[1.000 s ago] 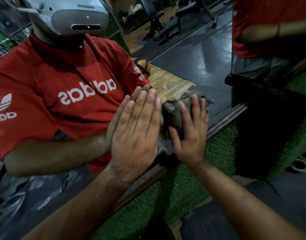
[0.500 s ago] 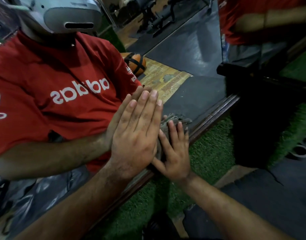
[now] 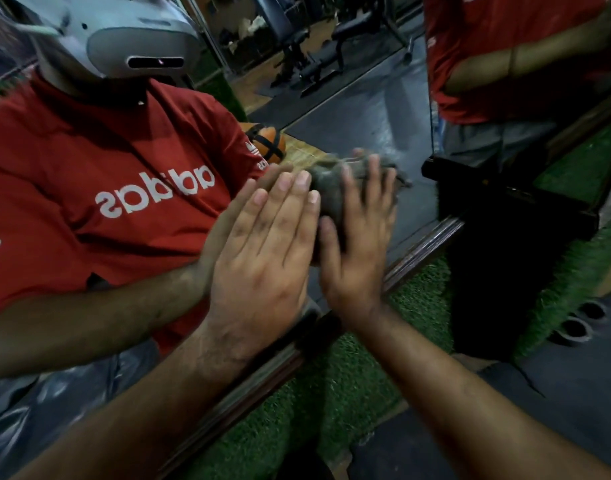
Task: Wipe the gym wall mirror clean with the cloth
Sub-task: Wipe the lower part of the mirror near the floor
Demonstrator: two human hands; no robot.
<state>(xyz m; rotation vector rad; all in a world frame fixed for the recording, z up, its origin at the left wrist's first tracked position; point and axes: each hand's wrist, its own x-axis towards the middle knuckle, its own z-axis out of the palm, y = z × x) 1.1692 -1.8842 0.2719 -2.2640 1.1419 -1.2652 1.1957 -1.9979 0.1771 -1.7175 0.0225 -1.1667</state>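
The right hand [image 3: 357, 244] presses the grey cloth [image 3: 331, 188] flat-fingered on the mirror [image 3: 376, 109], now higher and farther right than half a second ago. The left hand [image 3: 262, 268], fingers straight, stays flat on the glass. Blur smears the cloth's edges; the right palm hides most of it.

left hand [image 3: 262, 258]: flat on the mirror [image 3: 373, 123], fingers straight and together | right hand [image 3: 357, 244]: presses a grey cloth [image 3: 328, 192] on the glass, fingers spread, blurred | mirror: wooden frame [image 3: 418, 247] along its lower edge, green turf [image 3: 331, 393] below | reflection: red shirt, white headset
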